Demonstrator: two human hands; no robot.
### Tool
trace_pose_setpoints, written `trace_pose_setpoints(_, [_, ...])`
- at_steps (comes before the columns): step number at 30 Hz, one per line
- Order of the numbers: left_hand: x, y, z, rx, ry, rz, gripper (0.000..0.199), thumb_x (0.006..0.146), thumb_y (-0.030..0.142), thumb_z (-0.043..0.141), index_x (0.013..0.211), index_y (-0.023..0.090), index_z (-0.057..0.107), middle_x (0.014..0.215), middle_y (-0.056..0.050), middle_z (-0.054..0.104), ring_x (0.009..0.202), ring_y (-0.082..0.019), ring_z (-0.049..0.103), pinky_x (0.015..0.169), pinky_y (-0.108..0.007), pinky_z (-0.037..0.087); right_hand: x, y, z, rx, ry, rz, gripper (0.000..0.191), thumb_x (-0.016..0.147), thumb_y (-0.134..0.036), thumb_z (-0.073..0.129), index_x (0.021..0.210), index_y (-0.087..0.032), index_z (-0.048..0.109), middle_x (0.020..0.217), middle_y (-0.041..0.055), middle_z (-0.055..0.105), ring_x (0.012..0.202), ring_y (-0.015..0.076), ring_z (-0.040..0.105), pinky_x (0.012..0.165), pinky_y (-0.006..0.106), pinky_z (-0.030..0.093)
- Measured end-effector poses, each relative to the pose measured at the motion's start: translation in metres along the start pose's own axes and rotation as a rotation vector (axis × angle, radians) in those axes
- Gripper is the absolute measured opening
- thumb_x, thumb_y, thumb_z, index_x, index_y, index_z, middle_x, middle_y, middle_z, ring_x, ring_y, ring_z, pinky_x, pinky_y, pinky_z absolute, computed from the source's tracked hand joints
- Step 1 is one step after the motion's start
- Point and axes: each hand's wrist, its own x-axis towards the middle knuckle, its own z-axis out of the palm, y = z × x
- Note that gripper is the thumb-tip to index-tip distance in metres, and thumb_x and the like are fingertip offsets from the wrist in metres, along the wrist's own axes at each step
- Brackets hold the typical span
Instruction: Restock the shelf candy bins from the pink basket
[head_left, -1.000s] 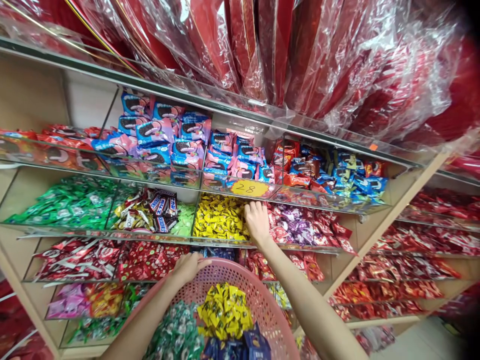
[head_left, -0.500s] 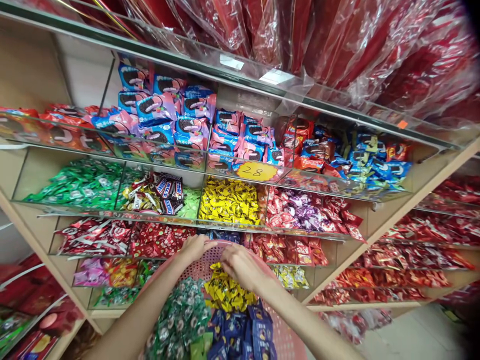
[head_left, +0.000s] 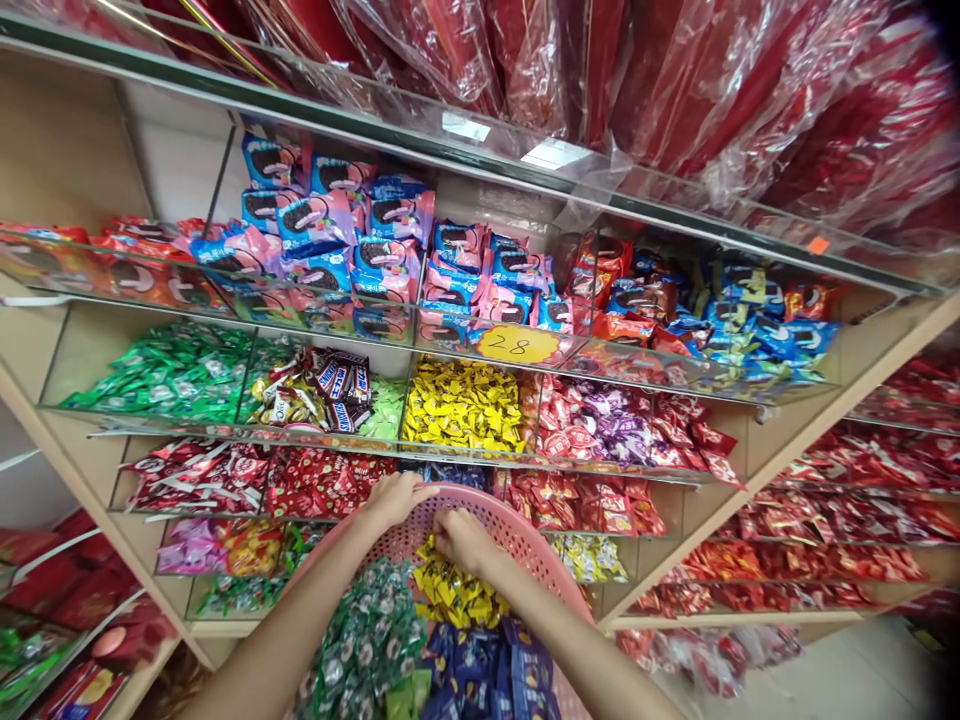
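Note:
A pink perforated plastic basket (head_left: 517, 512) stands in front of me, tilted toward the shelves. My left hand (head_left: 397, 498) is closed over its far rim. Inside the basket, my right hand (head_left: 463, 540) is curled just above yellow-wrapped candies (head_left: 465, 595); whatever its fingers hold, if anything, is hidden. Green-wrapped candies (head_left: 367, 620) fill the basket's left side. Dark blue packets (head_left: 480, 655) lie nearest me, beside a light green packet (head_left: 409, 692).
Glass-fronted shelves rise ahead, with a bin of yellow candies (head_left: 461, 405), green candies (head_left: 187, 370) and blue-pink cookie packs (head_left: 386, 265). A yellow price tag (head_left: 519, 343) reads 28. Red plastic-wrapped goods (head_left: 570, 60) sit on the top shelf. A wooden divider (head_left: 780, 440) slants at right.
My right hand has moved left and slightly down, from near the far rim to over the yellow candies. My left hand stays on the rim. The view has shifted slightly.

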Motion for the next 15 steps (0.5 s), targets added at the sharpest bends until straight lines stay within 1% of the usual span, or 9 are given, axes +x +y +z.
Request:
trace_pose_setpoints(4, [0.0,0.0,-0.001,0.01,0.003,0.01,0.061,0.073,0.069,0.021,0.076,0.023,0.061,0.081,-0.007,0.065,0.082,-0.024,0.059,0.063,-0.027,0.039,-0.012,0.02,-0.008,0.176,0.031,0.011,0.013,0.061,-0.007,0.044,0.062,-0.017,0.053,0.062,-0.0013,0.057,0.058,0.0087,0.047,0.053,0.018,0.03])
trace_pose_setpoints(9, [0.001,0.001,-0.001,-0.003,-0.014,-0.002,0.059,0.073,0.068,0.024,0.078,0.023,0.061,0.081,-0.006,0.065,0.081,-0.023,0.059,0.063,-0.025,0.039,-0.036,0.042,-0.024,0.37,0.059,0.068,0.008,0.06,-0.01,0.045,0.058,-0.015,0.051,0.056,-0.0036,0.051,0.053,0.0068,0.044,0.05,0.016,0.031])
trace_pose_setpoints(12, [0.001,0.001,-0.001,-0.005,-0.027,-0.017,0.059,0.073,0.068,0.024,0.079,0.023,0.062,0.081,-0.006,0.065,0.082,-0.022,0.059,0.064,-0.024,0.038,-0.047,0.049,-0.03,0.423,0.061,0.107,0.007,0.06,-0.011,0.045,0.057,-0.015,0.05,0.054,-0.0034,0.05,0.05,0.0066,0.042,0.049,0.016,0.032])
trace_pose_setpoints(15, [0.001,0.001,-0.001,-0.003,-0.036,-0.011,0.059,0.074,0.068,0.023,0.08,0.023,0.062,0.081,-0.007,0.065,0.081,-0.023,0.059,0.064,-0.025,0.038,-0.049,0.054,-0.03,0.4,0.1,0.119,0.007,0.062,-0.013,0.045,0.058,-0.015,0.051,0.054,-0.0028,0.05,0.051,0.0072,0.043,0.049,0.017,0.032])
